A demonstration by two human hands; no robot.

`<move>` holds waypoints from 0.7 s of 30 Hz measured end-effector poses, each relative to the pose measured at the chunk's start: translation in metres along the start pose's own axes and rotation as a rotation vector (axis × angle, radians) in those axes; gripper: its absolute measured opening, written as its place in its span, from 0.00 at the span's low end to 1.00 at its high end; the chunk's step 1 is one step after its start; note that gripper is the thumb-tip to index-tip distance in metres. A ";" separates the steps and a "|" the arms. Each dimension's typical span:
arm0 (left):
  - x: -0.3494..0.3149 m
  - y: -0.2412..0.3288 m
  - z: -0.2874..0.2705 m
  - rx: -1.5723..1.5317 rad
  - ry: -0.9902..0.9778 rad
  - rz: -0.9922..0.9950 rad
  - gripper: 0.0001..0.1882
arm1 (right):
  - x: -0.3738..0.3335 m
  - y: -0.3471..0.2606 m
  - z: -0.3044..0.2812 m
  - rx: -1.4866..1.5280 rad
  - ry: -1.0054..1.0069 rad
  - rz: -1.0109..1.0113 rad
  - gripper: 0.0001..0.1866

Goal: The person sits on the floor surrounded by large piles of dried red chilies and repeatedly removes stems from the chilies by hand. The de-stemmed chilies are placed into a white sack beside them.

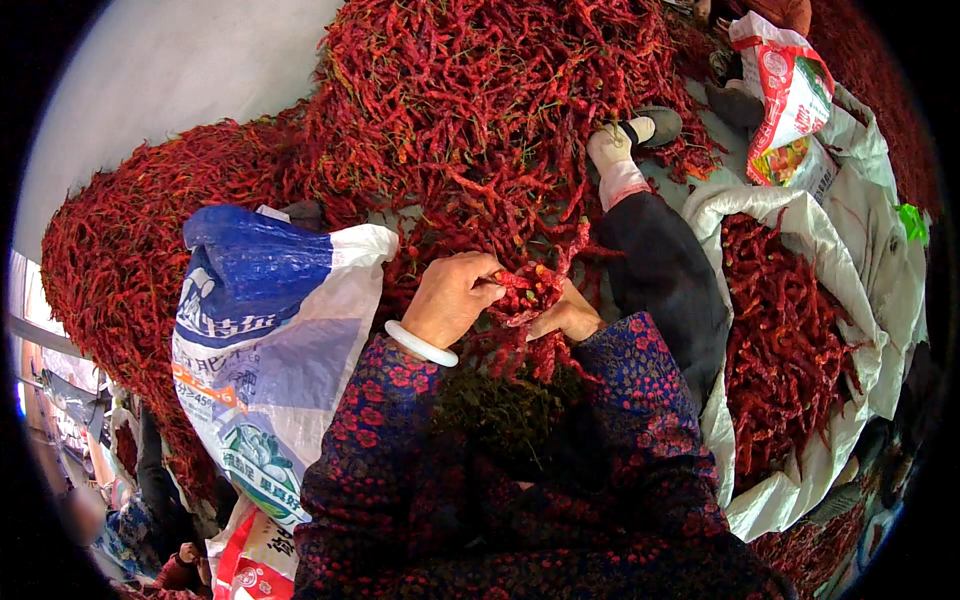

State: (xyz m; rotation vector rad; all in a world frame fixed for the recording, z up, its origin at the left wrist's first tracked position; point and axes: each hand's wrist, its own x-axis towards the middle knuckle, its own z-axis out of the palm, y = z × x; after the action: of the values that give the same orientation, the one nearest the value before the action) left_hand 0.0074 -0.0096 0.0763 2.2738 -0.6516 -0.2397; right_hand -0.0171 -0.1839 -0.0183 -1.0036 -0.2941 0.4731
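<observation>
A small bunch of dried red chili peppers (532, 292) is held over my lap between both hands. My left hand (452, 298), with a white bangle at the wrist, pinches at the bunch's left side with thumb and forefinger. Around its right side and underside curls my right hand (570, 316), closed on the peppers. Some of the right fingers are hidden behind the bunch. Below the hands, a dark heap of greenish stems (505, 405) lies between my forearms. Just beyond them, loose chilies spread from a large red chili pile (480, 90).
An open white woven sack (715, 440) of red chilies stands to the right. Left of me is a blue and white printed sack (270, 290). A leg in black trousers (665, 270) stretches toward the pile. Another red and white sack (785, 100) lies at the far right.
</observation>
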 end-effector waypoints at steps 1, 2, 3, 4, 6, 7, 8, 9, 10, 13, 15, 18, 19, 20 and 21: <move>-0.001 0.003 0.000 -0.038 0.001 0.001 0.10 | -0.002 0.000 0.000 0.006 0.041 0.036 0.36; -0.001 0.004 0.001 -0.075 0.002 0.002 0.10 | -0.004 -0.002 0.000 0.007 0.068 0.047 0.36; -0.003 0.002 0.002 -0.087 0.033 0.022 0.10 | -0.003 -0.007 0.006 0.013 0.087 0.055 0.35; -0.004 -0.001 0.005 -0.099 0.063 0.043 0.10 | -0.003 -0.011 0.011 0.019 0.105 0.065 0.35; -0.007 -0.002 0.011 0.034 0.163 0.096 0.11 | -0.003 -0.016 0.015 0.010 0.099 0.053 0.37; -0.007 0.000 0.016 0.179 0.232 0.129 0.12 | -0.004 -0.017 0.016 0.005 0.098 0.049 0.38; -0.007 0.002 0.022 0.324 0.299 0.161 0.12 | -0.004 -0.018 0.017 -0.008 0.123 0.060 0.38; -0.007 0.003 0.032 0.349 0.362 0.167 0.14 | -0.006 -0.020 0.018 -0.025 0.154 0.072 0.38; -0.004 -0.002 0.041 0.436 0.388 0.119 0.14 | -0.007 -0.023 0.021 -0.042 0.180 0.080 0.39; 0.007 -0.033 0.057 0.483 0.390 -0.094 0.16 | -0.003 -0.026 0.029 -0.057 0.204 0.102 0.40; 0.018 -0.078 0.066 0.502 0.500 -0.121 0.17 | -0.005 0.000 0.004 0.115 0.128 0.152 0.45; -0.007 -0.121 0.046 0.312 0.657 -0.266 0.11 | -0.006 -0.016 0.024 0.243 0.045 0.041 0.49; -0.016 -0.111 0.043 0.107 0.574 -0.155 0.08 | -0.004 -0.017 0.018 0.179 0.069 0.055 0.50; -0.027 -0.101 0.039 -0.098 0.488 -0.048 0.05 | -0.001 -0.019 0.013 0.115 0.091 0.069 0.50; -0.038 -0.077 0.037 -0.396 0.374 -0.143 0.04 | -0.004 -0.007 -0.001 0.081 0.121 0.013 0.50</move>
State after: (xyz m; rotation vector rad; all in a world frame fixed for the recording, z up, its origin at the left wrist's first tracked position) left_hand -0.0084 0.0333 -0.0051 1.9108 -0.2223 -0.0054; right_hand -0.0178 -0.1899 -0.0129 -0.9515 -0.1594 0.4307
